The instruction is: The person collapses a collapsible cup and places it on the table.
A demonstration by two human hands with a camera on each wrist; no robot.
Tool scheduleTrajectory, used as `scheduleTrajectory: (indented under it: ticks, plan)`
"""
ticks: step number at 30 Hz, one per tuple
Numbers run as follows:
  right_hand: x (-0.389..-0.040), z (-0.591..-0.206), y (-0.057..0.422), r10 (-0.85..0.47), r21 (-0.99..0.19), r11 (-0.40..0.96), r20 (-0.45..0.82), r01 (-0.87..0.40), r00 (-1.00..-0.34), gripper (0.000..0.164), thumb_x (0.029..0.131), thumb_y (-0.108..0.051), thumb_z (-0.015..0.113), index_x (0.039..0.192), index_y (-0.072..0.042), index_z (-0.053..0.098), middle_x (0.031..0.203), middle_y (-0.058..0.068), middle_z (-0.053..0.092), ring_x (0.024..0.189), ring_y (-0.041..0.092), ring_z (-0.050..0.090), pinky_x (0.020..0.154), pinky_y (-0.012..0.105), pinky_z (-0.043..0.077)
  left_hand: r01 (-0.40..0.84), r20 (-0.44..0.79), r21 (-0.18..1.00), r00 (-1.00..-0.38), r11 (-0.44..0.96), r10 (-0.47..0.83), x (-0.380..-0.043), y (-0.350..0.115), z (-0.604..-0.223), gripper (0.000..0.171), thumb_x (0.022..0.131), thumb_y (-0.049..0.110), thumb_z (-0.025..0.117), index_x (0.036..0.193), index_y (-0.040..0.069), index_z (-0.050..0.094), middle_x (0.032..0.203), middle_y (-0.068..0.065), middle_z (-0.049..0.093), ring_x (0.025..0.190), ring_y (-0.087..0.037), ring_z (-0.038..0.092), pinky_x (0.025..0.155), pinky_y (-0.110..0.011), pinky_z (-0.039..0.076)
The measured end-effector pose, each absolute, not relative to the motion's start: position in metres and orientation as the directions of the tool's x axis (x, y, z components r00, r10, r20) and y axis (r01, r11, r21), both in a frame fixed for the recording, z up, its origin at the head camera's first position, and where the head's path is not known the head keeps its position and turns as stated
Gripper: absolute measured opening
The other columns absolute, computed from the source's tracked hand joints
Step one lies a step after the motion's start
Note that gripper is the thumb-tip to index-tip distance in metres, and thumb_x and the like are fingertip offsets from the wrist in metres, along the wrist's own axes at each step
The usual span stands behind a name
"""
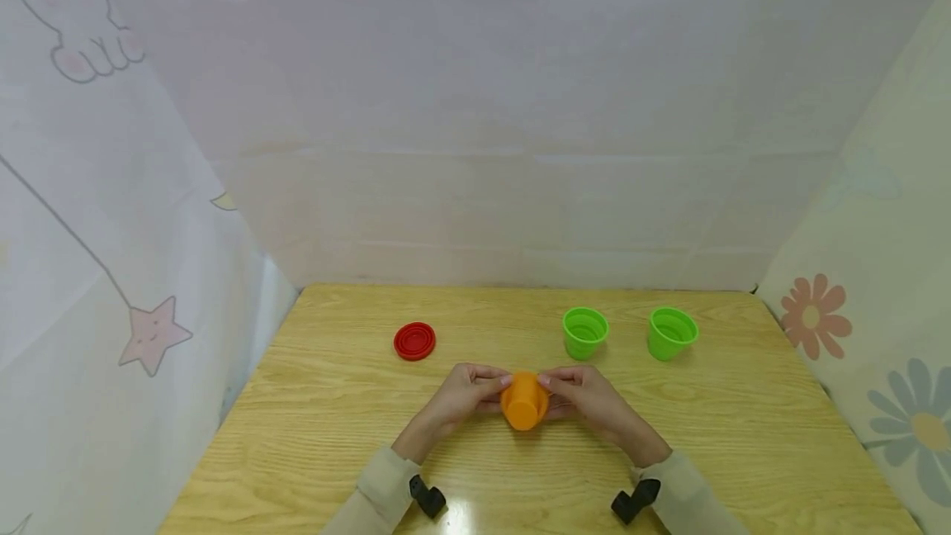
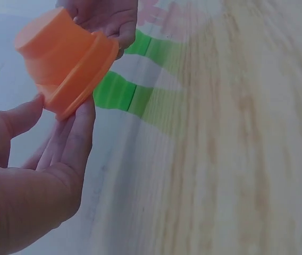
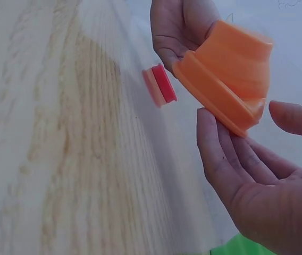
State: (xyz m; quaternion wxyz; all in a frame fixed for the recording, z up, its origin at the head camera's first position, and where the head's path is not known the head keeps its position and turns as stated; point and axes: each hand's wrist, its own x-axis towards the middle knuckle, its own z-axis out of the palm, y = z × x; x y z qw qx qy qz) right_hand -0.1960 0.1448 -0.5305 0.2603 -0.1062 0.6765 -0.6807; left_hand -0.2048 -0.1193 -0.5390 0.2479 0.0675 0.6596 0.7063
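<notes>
An orange collapsible cup (image 1: 524,403), partly folded into steps, is held up over the table between both hands. Its narrow base tilts toward me and its wide rim faces away and down. On one side my left hand (image 1: 455,399) pinches the rim, thumb above and fingers beneath, as the left wrist view shows. Opposite it, my right hand (image 1: 594,404) grips the other side, with the fingers (image 3: 209,133) under the rim and the thumb beside the wall. The inside of the cup is hidden.
Beyond my left hand lies a flattened red collapsible cup (image 1: 414,341). Two expanded green cups, one (image 1: 584,333) nearer the middle and another (image 1: 672,333) farther right, stand upright on the wooden table (image 1: 312,436). Printed cloth (image 1: 520,147) hangs behind and at both sides.
</notes>
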Motion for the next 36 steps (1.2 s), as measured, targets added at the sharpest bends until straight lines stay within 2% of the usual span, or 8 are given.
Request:
scheduleTrajectory:
  ticks: [8, 18, 25, 32, 36]
  plan:
    - [-0.199, -0.534, 0.137, -0.463, -0.975, 0.090, -0.222, 0.203, -0.858, 0.053, 0.104, -0.033, 0.069, 0.138, 0.007, 0.063, 0.126, 0.014, 0.075, 0.100, 0.018, 0.076, 0.088, 0.040, 0.067, -0.256, -0.239, 0.966, -0.876, 0.016, 0.419, -0.200, -0.116, -0.531, 0.038, 0.102, 0.026, 0.072, 0.124, -0.005, 0.073, 0.118, -0.015, 0.078, 0.095, -0.017, 0.077, 0.089, -0.036, 0.067]
    - [-0.200, -0.535, 0.135, -0.463, -0.980, 0.088, -0.199, 0.179, -0.864, 0.051, 0.103, -0.027, 0.071, 0.135, 0.010, 0.062, 0.123, 0.021, 0.076, 0.098, 0.020, 0.077, 0.083, 0.042, 0.068, -0.237, -0.243, 0.969, -0.881, 0.066, 0.405, -0.201, -0.114, -0.529, 0.035, 0.101, 0.021, 0.073, 0.121, -0.007, 0.074, 0.114, -0.017, 0.080, 0.090, -0.014, 0.076, 0.086, -0.035, 0.067]
    - [-0.197, -0.530, 0.135, -0.450, -0.981, 0.147, -0.180, 0.126, -0.874, 0.048, 0.103, -0.027, 0.069, 0.133, 0.011, 0.064, 0.120, 0.023, 0.076, 0.092, 0.021, 0.078, 0.080, 0.040, 0.068, -0.165, -0.205, 0.978, -0.889, 0.129, 0.410, -0.201, -0.112, -0.529, 0.032, 0.102, 0.021, 0.072, 0.120, -0.005, 0.074, 0.110, -0.018, 0.080, 0.087, -0.013, 0.076, 0.083, -0.035, 0.067]
    - [-0.193, -0.529, 0.133, -0.454, -0.980, 0.192, -0.136, 0.052, -0.880, 0.040, 0.106, -0.019, 0.065, 0.131, 0.012, 0.064, 0.121, 0.027, 0.074, 0.092, 0.023, 0.077, 0.078, 0.043, 0.068, -0.073, -0.152, 0.975, -0.911, 0.211, 0.383, -0.198, -0.111, -0.528, 0.026, 0.101, 0.020, 0.073, 0.114, -0.002, 0.078, 0.105, -0.016, 0.081, 0.086, -0.011, 0.075, 0.079, -0.037, 0.068]
    - [-0.193, -0.531, 0.133, -0.465, -0.976, 0.218, -0.122, 0.020, -0.877, 0.036, 0.107, -0.015, 0.062, 0.130, 0.012, 0.065, 0.120, 0.026, 0.075, 0.092, 0.023, 0.077, 0.075, 0.043, 0.068, 0.007, -0.106, 0.958, -0.921, 0.287, 0.376, -0.197, -0.110, -0.527, 0.021, 0.100, 0.020, 0.073, 0.109, 0.002, 0.080, 0.102, -0.013, 0.082, 0.081, -0.009, 0.073, 0.072, -0.034, 0.066]
